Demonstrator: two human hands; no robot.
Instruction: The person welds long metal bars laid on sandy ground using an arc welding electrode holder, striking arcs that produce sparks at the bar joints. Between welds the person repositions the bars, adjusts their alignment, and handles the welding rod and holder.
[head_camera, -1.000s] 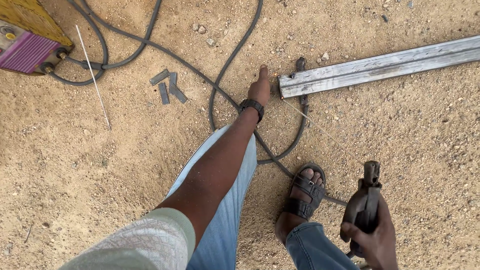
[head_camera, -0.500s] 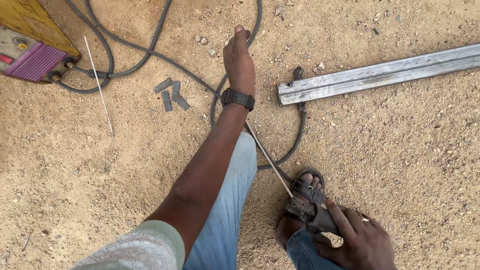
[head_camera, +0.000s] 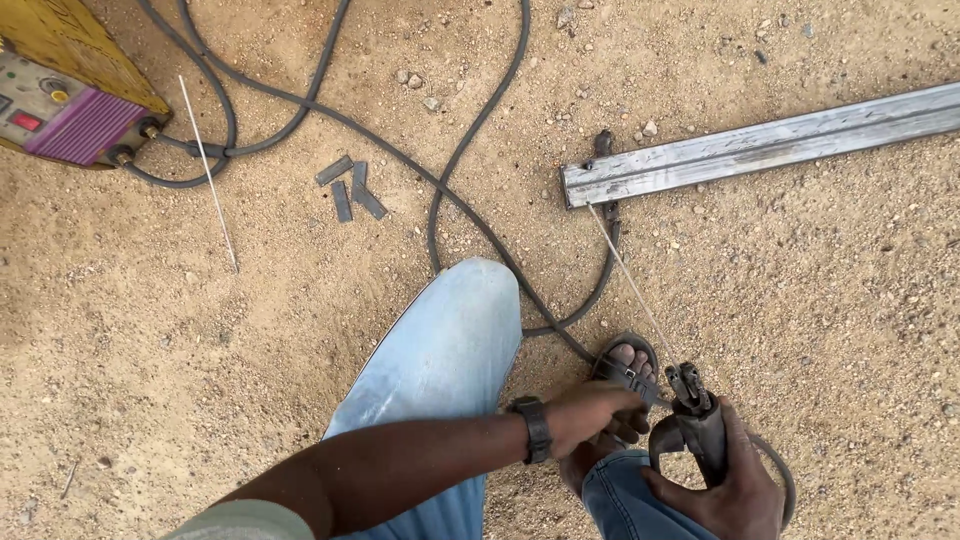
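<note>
My right hand (head_camera: 735, 490) grips a dark welding electrode holder (head_camera: 692, 420) low at the right, its jaws pointing up. A thin welding rod (head_camera: 630, 280) runs from the holder's jaws up to the near end of a long grey metal bar (head_camera: 760, 148) lying on the sand. My left hand (head_camera: 595, 415), with a dark watch on the wrist, reaches across my knee and pinches the rod's lower end beside the holder. Under both hands is my sandalled foot (head_camera: 625, 362).
A yellow welding machine with a purple panel (head_camera: 70, 105) sits at the top left, black cables (head_camera: 470, 150) looping from it over the sandy ground. A loose welding rod (head_camera: 208, 170) and several small flat metal pieces (head_camera: 350, 187) lie nearby.
My left hand has drawn back from the bar's end to the holder, bringing a rod with it. My right hand rose slightly with the holder.
</note>
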